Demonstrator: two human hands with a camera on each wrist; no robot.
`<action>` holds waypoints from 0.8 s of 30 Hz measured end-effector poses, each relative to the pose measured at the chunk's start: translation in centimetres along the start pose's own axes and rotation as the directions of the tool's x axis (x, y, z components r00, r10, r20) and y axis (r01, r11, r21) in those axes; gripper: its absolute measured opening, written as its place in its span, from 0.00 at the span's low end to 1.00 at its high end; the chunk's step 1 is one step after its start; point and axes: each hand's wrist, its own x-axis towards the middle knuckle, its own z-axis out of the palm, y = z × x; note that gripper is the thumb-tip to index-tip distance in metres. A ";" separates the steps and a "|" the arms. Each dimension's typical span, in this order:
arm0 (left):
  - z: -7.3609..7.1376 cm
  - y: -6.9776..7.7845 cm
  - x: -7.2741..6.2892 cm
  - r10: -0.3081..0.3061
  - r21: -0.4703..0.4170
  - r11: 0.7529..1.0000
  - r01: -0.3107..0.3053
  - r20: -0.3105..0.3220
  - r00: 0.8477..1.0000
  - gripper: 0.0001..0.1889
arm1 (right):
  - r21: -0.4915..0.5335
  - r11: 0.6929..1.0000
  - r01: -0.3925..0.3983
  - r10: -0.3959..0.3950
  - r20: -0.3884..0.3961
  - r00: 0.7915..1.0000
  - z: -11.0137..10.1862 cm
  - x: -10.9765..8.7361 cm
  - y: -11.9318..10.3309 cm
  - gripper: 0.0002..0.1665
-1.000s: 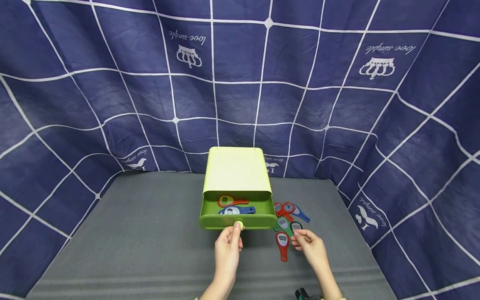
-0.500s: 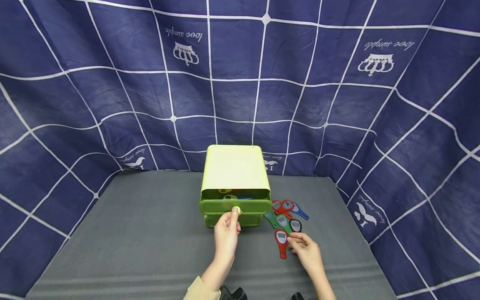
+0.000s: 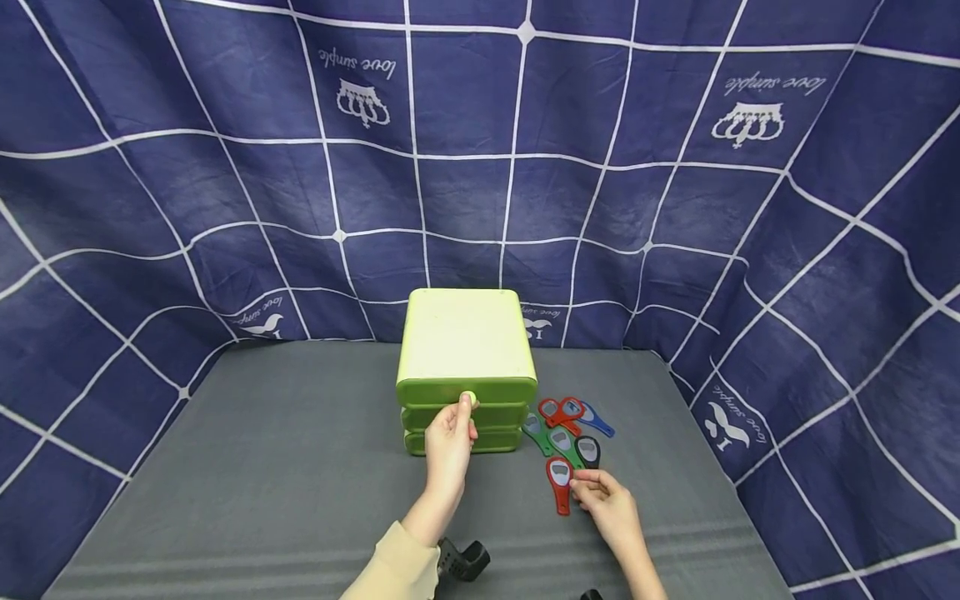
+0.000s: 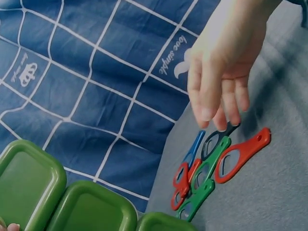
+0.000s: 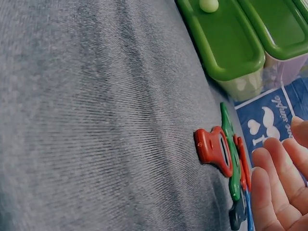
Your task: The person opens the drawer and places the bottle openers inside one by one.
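Observation:
My left hand (image 3: pixel 447 446) pinches the round pale knob (image 3: pixel 469 397) on the top drawer (image 3: pixel 431 392) of a green drawer cabinet (image 3: pixel 465 333). That drawer sits flush with the cabinet's front, so its contents are hidden. On the right, my right hand (image 3: pixel 609 507) hovers low beside a spread of bottle openers, holding nothing, its fingers loosely bent. Nearest its fingertips lies a red bottle opener (image 3: pixel 562 498). A black bottle opener (image 3: pixel 588 451) and two green bottle openers (image 4: pixel 198 202) lie just behind, with red ones (image 3: pixel 572 407) and a blue one (image 3: pixel 600 422) farther back.
Two lower drawers (image 3: pixel 498 439) of the cabinet show, both pushed in. A grey cloth (image 3: pixel 262 467) covers the table. Blue curtain (image 3: pixel 465 200) with white lines surrounds the back and sides. A black wrist mount (image 3: pixel 467 562) hangs by the left sleeve.
My left hand has pushed the top drawer in, away from me, covering the red and blue openers inside. My right hand has shifted slightly left and nearer, toward the front red opener.

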 end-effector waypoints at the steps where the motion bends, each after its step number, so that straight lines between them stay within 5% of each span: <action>1: 0.0 0.0 0.1 -0.009 0.005 1.000 0.009 0.002 1.000 0.23 | 0.004 1.000 -0.002 0.002 0.002 1.000 0.0 -0.1 0.0 0.14; 11: -0.2 -0.1 0.3 -0.042 -0.028 0.999 0.042 0.020 0.999 0.24 | 0.030 1.000 0.006 -0.006 0.009 1.000 0.1 -0.4 0.2 0.14; 17: -0.9 -0.7 0.1 -0.032 0.033 0.999 0.031 0.033 0.999 0.32 | 0.009 1.000 -0.008 0.008 0.018 1.000 0.2 -0.2 0.1 0.13; 24: -1.7 -2.6 -0.6 -0.043 0.048 0.998 0.046 -0.073 0.996 0.31 | 0.013 1.000 -0.008 0.008 0.018 1.000 0.4 -0.1 -0.2 0.13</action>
